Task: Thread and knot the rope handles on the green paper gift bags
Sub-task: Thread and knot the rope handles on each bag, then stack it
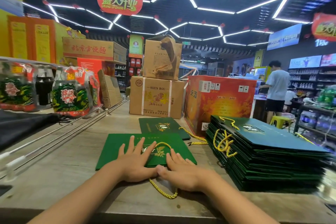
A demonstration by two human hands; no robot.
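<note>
A flat green paper gift bag [116, 149] lies on the wooden counter in front of me. My left hand [135, 160] presses flat on it with fingers spread. Beside it, my right hand [180, 171] lies flat on the bag's near right part, thumbs almost touching. One yellow rope handle [164, 143] loops over the bag's face between my hands. Another yellow rope handle [161, 191] hangs out from under my hands toward me. A second flat green bag [160, 125] lies just behind.
A tall stack of green bags [269, 156] with yellow rope handles stands at my right. Loose yellow rope [195, 137] lies between it and the far bag. Cardboard boxes [156, 96] and a red box [220, 100] block the back. Metal rails [60, 132] run along the left. A person stands far right.
</note>
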